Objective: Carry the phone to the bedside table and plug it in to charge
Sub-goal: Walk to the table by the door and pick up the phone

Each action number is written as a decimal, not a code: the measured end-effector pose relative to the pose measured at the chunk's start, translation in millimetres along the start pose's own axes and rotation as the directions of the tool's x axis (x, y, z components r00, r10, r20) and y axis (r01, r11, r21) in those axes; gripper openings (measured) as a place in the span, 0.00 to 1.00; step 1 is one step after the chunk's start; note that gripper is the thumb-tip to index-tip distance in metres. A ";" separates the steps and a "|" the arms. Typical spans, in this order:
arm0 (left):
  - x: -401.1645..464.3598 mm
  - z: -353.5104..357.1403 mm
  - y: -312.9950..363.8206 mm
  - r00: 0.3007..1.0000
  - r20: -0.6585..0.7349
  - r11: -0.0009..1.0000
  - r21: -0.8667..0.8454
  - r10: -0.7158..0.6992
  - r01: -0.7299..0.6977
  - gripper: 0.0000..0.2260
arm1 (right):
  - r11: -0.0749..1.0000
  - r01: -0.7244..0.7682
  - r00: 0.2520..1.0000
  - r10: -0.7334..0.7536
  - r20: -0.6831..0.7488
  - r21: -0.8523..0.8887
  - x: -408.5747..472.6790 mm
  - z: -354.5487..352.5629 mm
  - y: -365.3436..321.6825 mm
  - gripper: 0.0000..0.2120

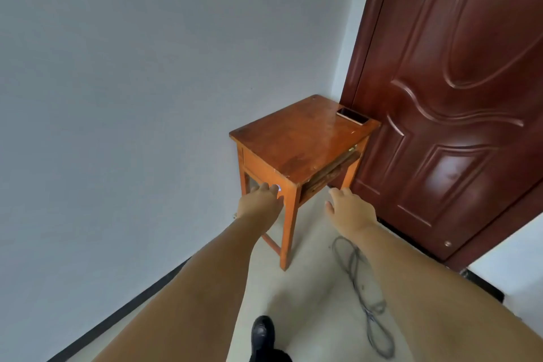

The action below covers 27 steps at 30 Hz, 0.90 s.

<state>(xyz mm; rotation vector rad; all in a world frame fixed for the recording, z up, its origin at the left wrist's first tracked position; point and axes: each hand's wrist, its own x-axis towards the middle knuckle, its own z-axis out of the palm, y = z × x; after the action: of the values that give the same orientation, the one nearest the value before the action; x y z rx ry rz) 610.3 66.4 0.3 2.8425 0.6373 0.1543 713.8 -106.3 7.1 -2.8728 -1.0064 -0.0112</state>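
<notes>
A phone (352, 115) lies flat, screen up, on the far right corner of a small orange wooden table (296, 144). My left hand (260, 200) reaches forward below the table's near left corner, fingers apart, holding nothing. My right hand (348, 209) is stretched out in front of the table's near right side, fingers spread, also empty. Both hands are well short of the phone. A thin grey cable (364, 294) lies looped on the pale floor under my right forearm.
A dark red panelled door (458, 103) stands right behind the table. A grey wall (132, 82) runs along the left with a black skirting strip. My black shoe (263, 332) is on the floor at the bottom centre. An open shelf sits under the tabletop.
</notes>
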 end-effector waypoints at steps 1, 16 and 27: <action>24.0 4.7 1.4 1.000 -0.004 1.000 0.007 0.003 -0.003 0.15 | 1.000 -0.005 1.000 0.005 -0.013 0.010 21.1 2.7 8.5 0.17; 375.9 47.4 64.1 0.986 0.063 0.988 -0.015 0.157 -0.157 0.16 | 0.987 -0.153 0.988 0.153 -0.008 0.055 341.8 13.6 161.8 0.18; 567.0 140.3 132.5 0.982 0.181 0.998 -0.033 -0.048 0.055 0.16 | 0.997 -0.065 0.995 0.061 0.080 0.046 549.6 69.6 295.1 0.24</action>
<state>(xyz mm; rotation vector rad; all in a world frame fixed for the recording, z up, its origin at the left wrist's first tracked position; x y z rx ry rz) 1196.0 167.5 -73.8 2.7592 0.6610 -0.0973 1325.6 12.8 -67.0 -2.8797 -0.9149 0.1299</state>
